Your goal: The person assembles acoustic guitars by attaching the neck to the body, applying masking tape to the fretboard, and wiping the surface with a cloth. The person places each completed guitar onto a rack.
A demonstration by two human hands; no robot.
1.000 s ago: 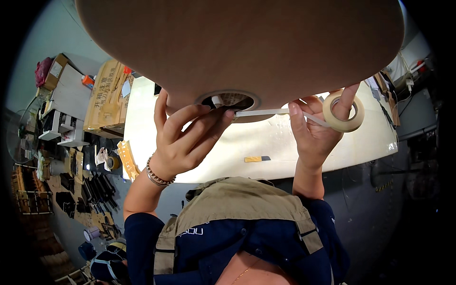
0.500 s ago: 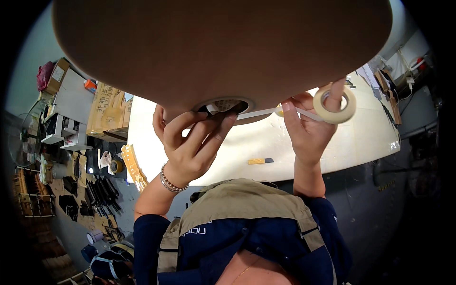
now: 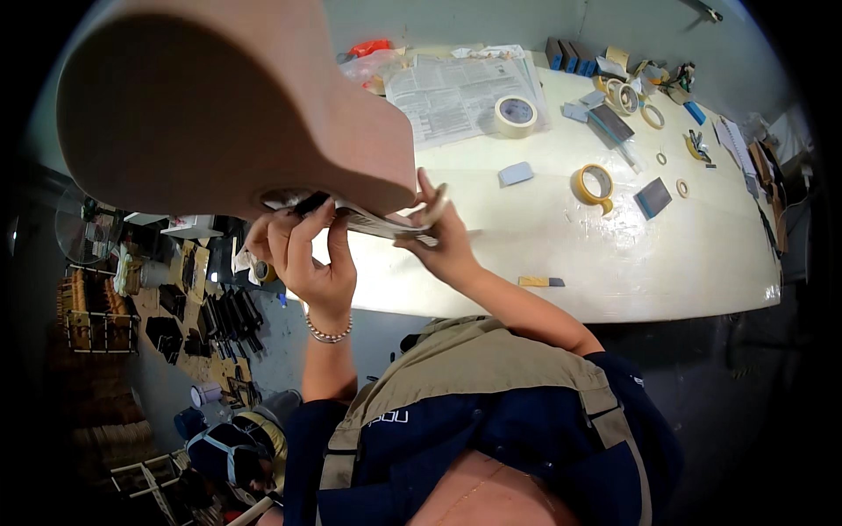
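A large brown curved wooden body (image 3: 364, 131), shaped like a guitar's, tilts in front of me at the upper left. A round opening shows near its lower edge. My left hand (image 3: 303, 254) has its fingers bent at that opening's rim, gripping it. A small black piece (image 3: 312, 203) shows at its fingertips; what it is I cannot tell. My right hand (image 3: 447, 241) is beside the body's right end, holding a roll of masking tape (image 3: 433, 209), seen almost edge-on. A pale strip (image 3: 377, 224) runs along the body between both hands.
A pale worktable (image 3: 526, 237) carries newspaper (image 3: 456, 96), tape rolls (image 3: 516, 116), a yellow tape roll (image 3: 595, 184), sanding blocks (image 3: 653, 198) and a yellow-and-black tool (image 3: 540, 281). Dark parts (image 3: 230, 324) lie at lower left. Another person (image 3: 230, 451) is bent low there.
The body has swung left and turned, showing its curved waist and uncovering the table. My right hand with the tape roll has moved left, closer to my left hand.
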